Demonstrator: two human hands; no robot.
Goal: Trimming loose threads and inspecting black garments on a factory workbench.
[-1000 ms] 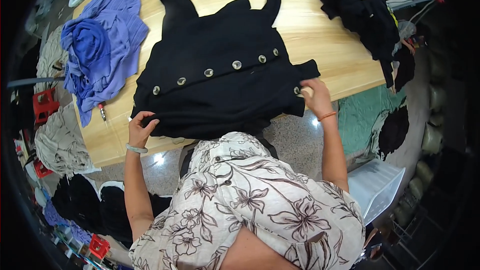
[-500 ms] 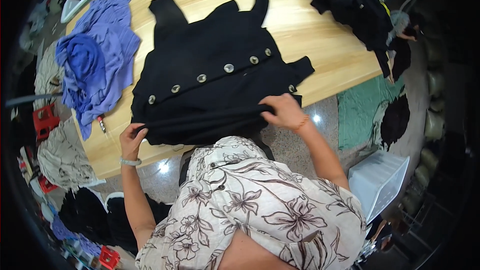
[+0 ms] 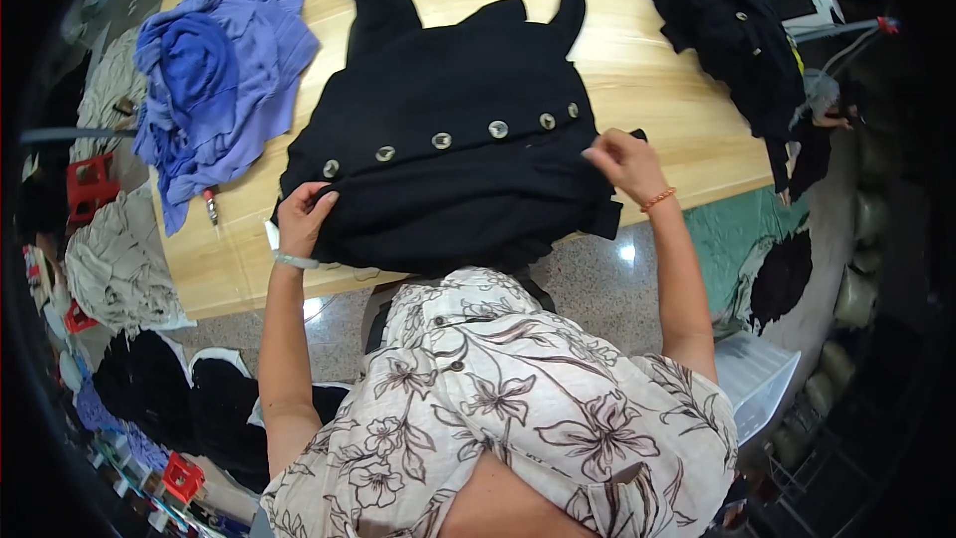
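Note:
A black buttoned knit cardigan (image 3: 428, 189) lies spread on the table before me, with a row of large round buttons running across it. Loose folds bunch below that row, and the near part hangs at the table edge. At its left side my left hand (image 3: 302, 224) is closed, thumb and fingers pinching the fabric below the leftmost button. My right hand (image 3: 632, 167) is at the right edge beyond the last button, its fingers curled together; whether cloth is between them is hidden. One sleeve end shows just behind that hand.
The wooden table (image 3: 662, 80) carries a purple-blue garment pile (image 3: 244, 65) at left and more dark clothing (image 3: 712, 30) at right. A small red-handled tool (image 3: 210, 204) lies near the purple pile. A white plastic crate (image 3: 752, 379) stands on the floor at right.
Both my hands have moved up from the lower hem, the right one leaving it for the right edge. The folded lower band has loosened and spread. The view has shifted slightly.

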